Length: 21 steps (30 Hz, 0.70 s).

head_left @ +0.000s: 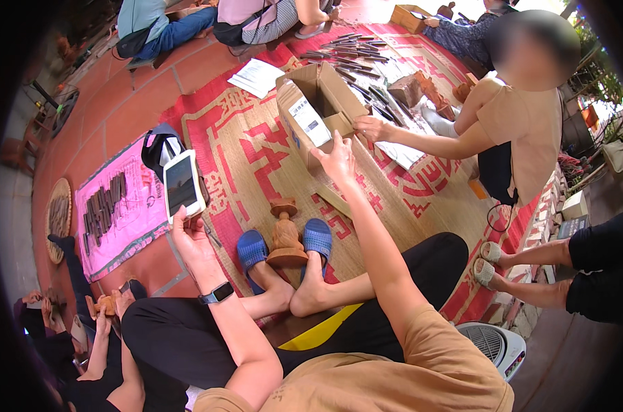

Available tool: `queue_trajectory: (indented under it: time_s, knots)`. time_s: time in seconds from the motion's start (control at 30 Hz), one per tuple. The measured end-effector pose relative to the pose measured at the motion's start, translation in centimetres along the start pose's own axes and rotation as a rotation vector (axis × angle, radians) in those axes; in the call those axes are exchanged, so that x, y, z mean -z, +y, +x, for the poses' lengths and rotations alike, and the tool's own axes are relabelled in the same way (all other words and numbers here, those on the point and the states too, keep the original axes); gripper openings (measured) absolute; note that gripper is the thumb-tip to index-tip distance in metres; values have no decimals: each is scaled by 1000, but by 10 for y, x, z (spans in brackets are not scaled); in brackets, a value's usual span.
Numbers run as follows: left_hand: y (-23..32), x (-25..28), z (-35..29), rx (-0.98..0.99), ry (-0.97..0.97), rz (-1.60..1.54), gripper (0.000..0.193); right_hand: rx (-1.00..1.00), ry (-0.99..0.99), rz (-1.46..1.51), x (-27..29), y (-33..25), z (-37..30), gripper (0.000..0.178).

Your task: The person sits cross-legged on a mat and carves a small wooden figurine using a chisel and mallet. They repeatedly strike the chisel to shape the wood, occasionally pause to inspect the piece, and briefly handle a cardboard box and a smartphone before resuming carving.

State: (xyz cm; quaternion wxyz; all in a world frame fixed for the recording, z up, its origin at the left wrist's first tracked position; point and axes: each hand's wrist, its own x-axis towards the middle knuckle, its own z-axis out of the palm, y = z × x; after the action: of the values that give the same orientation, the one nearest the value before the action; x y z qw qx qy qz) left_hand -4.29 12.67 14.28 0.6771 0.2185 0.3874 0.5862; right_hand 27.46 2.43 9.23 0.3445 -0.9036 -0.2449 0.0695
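A white-framed smartphone (182,180) with a dark screen is held up in my left hand (191,237), fingers wrapped round its lower end. My right hand (338,163) grips the near edge of an open cardboard box (291,103) with a white label on its side. Across from me, another person's hand (373,128) touches the box's right side. Between my feet, in blue slippers (318,237), a carved wooden figure (285,233) stands upright on a round base. I cannot see into the bottom of the box.
A red-patterned straw mat (250,165) lies under the box. Many dark-handled carving tools (353,51) and white papers (256,77) lie beyond. More tools rest on a pink cloth (130,180) at left. People sit around; a person's legs (541,257) stand at right, near a fan (493,343).
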Motion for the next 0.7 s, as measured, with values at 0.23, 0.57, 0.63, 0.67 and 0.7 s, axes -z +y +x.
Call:
queue_trajectory:
  time_s: [0.23, 0.57, 0.63, 0.67, 0.7]
  knots:
    - [-13, -5, -4, 22, -1, 52, 18, 35, 59, -16, -41, -16, 17, 37]
    - [-1, -22, -11, 46, -62, 204, 13, 322, -190, 187, -68, -30, -3, 14]
    - [1, -31, -6, 45, -100, 221, 12, 396, -278, 220, -63, -31, -15, 13]
    - [2, -31, 2, 59, -139, 270, 13, 417, -306, 215, -60, -33, -21, 13]
    - [5, -35, 12, 28, -177, 388, 20, 432, -323, 212, -54, -36, -24, 13]
